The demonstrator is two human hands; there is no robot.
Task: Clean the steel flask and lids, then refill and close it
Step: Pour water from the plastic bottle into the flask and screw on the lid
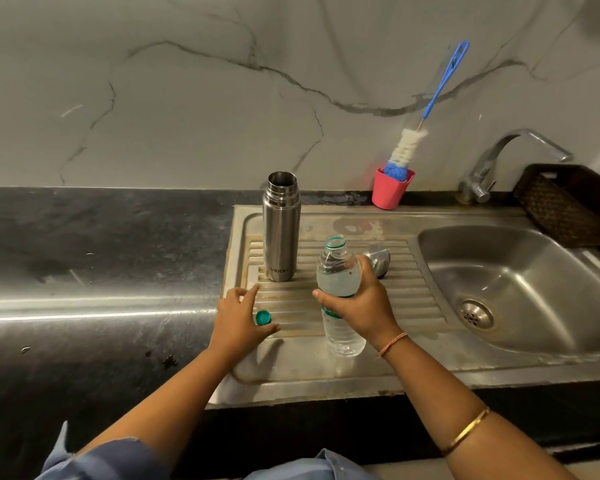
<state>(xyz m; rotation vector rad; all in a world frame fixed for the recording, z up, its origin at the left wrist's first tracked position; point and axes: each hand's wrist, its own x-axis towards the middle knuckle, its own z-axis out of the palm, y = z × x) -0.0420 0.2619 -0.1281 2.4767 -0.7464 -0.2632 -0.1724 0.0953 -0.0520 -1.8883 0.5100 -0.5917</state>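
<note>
A steel flask (281,230) stands upright and uncapped on the ribbed draining board (420,299) of a steel sink; every place below is given from this flask. Just to its right, nearer the person, the right hand (361,303) wraps its fingers and thumb around a clear plastic water bottle (338,271), uncapped and partly full. Behind that hand, right of the flask, a steel lid (378,259) lies on its side. In front of the flask and a little left, the left hand (239,320) hovers with fingers spread and relaxed; a green cap (263,318) sits between its forefinger and thumb, ungripped. Behind and right of the flask, a pink cup (390,190) holds a bottle brush (409,150); further right, a tap (499,157).
</note>
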